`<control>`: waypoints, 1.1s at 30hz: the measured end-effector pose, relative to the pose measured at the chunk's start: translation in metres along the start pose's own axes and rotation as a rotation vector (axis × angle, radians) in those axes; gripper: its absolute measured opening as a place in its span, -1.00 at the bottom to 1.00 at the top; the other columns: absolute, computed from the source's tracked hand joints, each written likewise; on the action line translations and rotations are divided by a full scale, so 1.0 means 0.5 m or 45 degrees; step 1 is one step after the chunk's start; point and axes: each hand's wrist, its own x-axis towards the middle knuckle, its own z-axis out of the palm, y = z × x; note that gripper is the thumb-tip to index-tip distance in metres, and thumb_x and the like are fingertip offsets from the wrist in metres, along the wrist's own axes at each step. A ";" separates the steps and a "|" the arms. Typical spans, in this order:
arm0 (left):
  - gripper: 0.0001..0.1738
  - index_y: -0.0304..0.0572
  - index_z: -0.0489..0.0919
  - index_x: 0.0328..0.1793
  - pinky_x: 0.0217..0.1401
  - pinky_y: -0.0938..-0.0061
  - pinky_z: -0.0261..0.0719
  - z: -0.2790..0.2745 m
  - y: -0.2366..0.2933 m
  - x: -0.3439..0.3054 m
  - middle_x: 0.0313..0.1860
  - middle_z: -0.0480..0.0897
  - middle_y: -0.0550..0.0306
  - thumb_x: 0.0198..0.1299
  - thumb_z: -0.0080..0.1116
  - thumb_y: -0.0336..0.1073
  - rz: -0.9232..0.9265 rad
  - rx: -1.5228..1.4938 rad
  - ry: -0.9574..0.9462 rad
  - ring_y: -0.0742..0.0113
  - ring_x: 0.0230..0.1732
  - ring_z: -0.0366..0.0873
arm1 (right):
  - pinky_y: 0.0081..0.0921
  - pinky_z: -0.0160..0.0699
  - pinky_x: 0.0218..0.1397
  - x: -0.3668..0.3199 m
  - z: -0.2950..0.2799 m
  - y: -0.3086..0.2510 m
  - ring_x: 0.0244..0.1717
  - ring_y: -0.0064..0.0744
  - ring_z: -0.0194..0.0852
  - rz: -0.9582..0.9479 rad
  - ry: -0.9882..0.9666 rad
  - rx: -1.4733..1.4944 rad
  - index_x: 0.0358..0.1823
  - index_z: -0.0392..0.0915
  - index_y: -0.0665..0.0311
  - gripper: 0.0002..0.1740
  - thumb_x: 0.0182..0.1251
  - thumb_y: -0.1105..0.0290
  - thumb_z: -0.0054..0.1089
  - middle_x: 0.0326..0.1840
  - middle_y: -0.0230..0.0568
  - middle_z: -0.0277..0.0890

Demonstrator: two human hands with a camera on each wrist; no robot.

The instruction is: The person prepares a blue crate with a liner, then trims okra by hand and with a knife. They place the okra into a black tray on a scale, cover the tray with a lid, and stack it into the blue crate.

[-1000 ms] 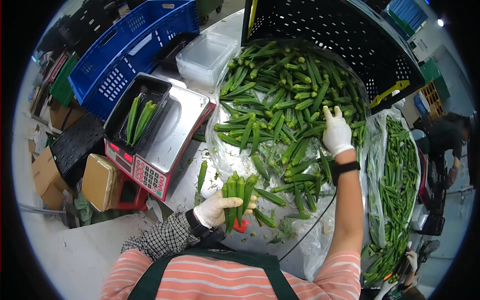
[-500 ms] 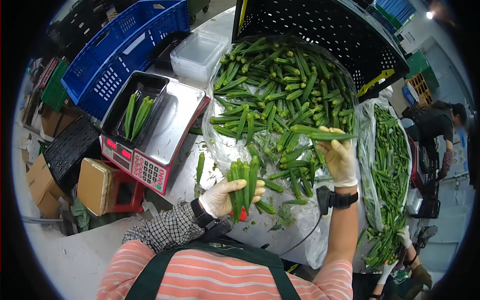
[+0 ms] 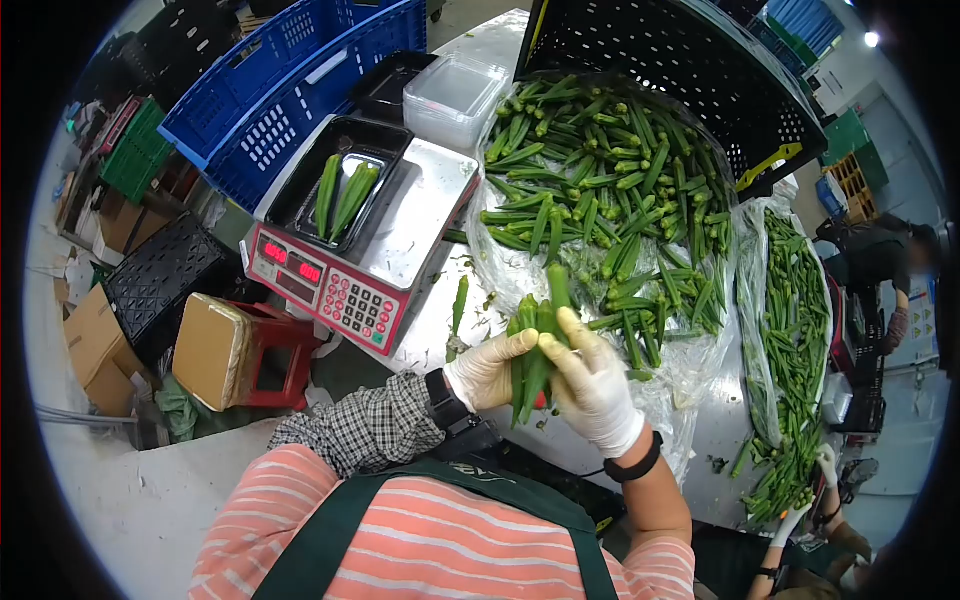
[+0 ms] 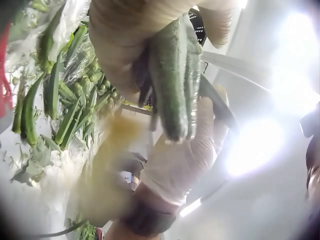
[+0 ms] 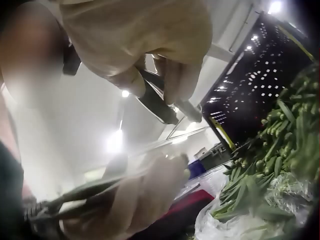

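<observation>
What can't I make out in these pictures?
- Number of okra pods in the left hand: head view, hidden by fingers and overlap.
- Shape of the red object: head view, hidden by pods and right hand.
- Top of the black crate: head view, cut off by edge.
- Apron lettering: head view, too small.

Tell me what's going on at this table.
A person in white gloves is gathering okra by hand. The left hand grips a small bunch of okra pods, and the right hand holds another pod against it. A black tray with a few pods in it sits on the scale, beside a large okra heap on clear plastic.
</observation>
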 end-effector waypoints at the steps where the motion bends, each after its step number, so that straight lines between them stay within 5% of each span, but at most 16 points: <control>1: -0.49 -0.20 0.34 0.23 0.18 0.30 0.47 -0.008 0.000 -0.006 0.03 0.53 0.03 0.19 0.14 -0.21 0.025 0.021 0.006 0.23 0.10 0.48 | -0.26 0.42 0.12 -0.005 0.014 -0.012 0.06 0.06 0.41 0.013 -0.059 0.010 0.03 0.46 0.30 -0.46 -0.12 0.69 0.15 0.16 0.11 0.33; 5: -0.53 -0.25 0.33 0.24 0.20 0.26 0.45 -0.012 0.019 -0.032 0.08 0.50 -0.03 0.20 0.09 -0.33 -0.009 -0.001 0.038 0.18 0.10 0.49 | -0.25 0.38 0.16 -0.023 0.009 -0.031 0.11 0.08 0.38 0.237 0.138 0.263 0.01 0.45 0.33 -0.51 -0.05 0.73 0.05 0.17 0.16 0.31; 13: -0.45 -0.32 0.23 0.31 0.35 0.23 0.28 0.008 0.065 -0.085 0.21 0.40 -0.11 0.21 0.06 -0.33 0.193 -0.066 -0.164 0.13 0.27 0.33 | -0.24 0.38 0.08 -0.009 0.084 -0.126 0.02 0.03 0.38 0.108 0.023 0.039 0.06 0.40 0.30 -0.42 -0.14 0.67 0.13 0.20 0.14 0.26; 15: -0.38 -0.29 0.19 0.34 0.38 0.18 0.20 0.009 0.082 -0.113 0.23 0.36 -0.20 0.16 0.08 -0.33 0.224 0.067 -0.105 0.04 0.32 0.27 | -0.23 0.38 0.06 0.011 0.095 -0.135 0.00 0.02 0.38 0.075 0.030 0.060 0.07 0.39 0.29 -0.40 -0.16 0.68 0.12 0.17 0.13 0.29; 21: -0.42 -0.25 0.32 0.20 0.05 0.24 0.51 0.108 0.234 -0.226 -0.03 0.53 -0.06 0.01 0.20 -0.37 0.561 0.665 0.252 0.14 -0.08 0.54 | -0.22 0.38 0.00 0.077 0.111 -0.166 -0.03 -0.02 0.41 -0.062 0.019 0.137 0.09 0.38 0.32 -0.41 -0.13 0.63 0.13 0.11 0.04 0.35; 23: -0.41 -0.25 0.31 0.21 -0.03 0.35 0.53 0.141 0.335 -0.240 -0.12 0.53 0.01 -0.02 0.17 -0.41 0.736 0.981 0.403 0.19 -0.20 0.55 | -0.24 0.41 -0.04 0.083 0.100 -0.159 -0.06 -0.04 0.43 -0.013 0.023 0.115 0.03 0.42 0.31 -0.47 -0.11 0.60 0.16 0.05 0.01 0.40; 24: -0.39 -0.25 0.29 0.24 0.02 0.37 0.51 0.182 0.375 -0.238 -0.01 0.52 0.01 -0.03 0.12 -0.49 0.843 1.300 0.402 0.21 -0.07 0.53 | -0.27 0.42 -0.06 0.073 0.098 -0.146 -0.09 -0.06 0.44 -0.006 -0.006 0.096 -0.01 0.45 0.31 -0.52 -0.09 0.58 0.17 0.00 -0.01 0.43; 25: -0.53 -0.30 0.45 0.05 -0.03 0.50 0.51 0.184 0.410 -0.218 -0.11 0.56 0.14 -0.08 0.17 -0.56 0.923 1.187 0.393 0.34 -0.13 0.53 | -0.29 0.44 -0.07 0.057 0.090 -0.135 -0.11 -0.08 0.46 0.015 -0.038 0.070 -0.05 0.48 0.32 -0.57 -0.06 0.56 0.18 -0.05 -0.03 0.46; 28: -0.60 -0.27 0.47 -0.05 -0.10 0.54 0.48 0.091 0.557 -0.173 -0.19 0.57 0.17 -0.10 0.20 -0.58 0.924 1.760 0.689 0.40 -0.21 0.53 | -0.33 0.48 -0.12 0.017 0.072 -0.113 -0.18 -0.12 0.50 0.085 -0.074 0.016 -0.16 0.52 0.31 -0.71 0.00 0.51 0.18 -0.16 -0.05 0.50; 31: -0.49 -0.47 0.44 0.05 -0.10 0.54 0.47 0.077 0.588 -0.183 -0.19 0.59 0.06 -0.08 0.27 -0.43 0.282 2.232 1.060 0.37 -0.20 0.53 | -0.32 0.49 -0.13 -0.030 0.041 -0.068 -0.21 -0.09 0.51 0.215 -0.064 -0.060 -0.18 0.52 0.30 -0.72 0.00 0.52 0.20 -0.20 -0.05 0.52; 33: -0.43 -0.61 0.39 0.09 -0.03 0.53 0.46 0.094 0.583 -0.200 -0.11 0.57 -0.09 -0.03 0.25 -0.37 0.393 2.355 0.999 0.31 -0.11 0.53 | -0.30 0.51 -0.16 -0.073 0.008 -0.003 -0.25 -0.08 0.53 0.333 0.009 -0.195 -0.24 0.51 0.30 -0.78 0.01 0.51 0.16 -0.25 -0.06 0.53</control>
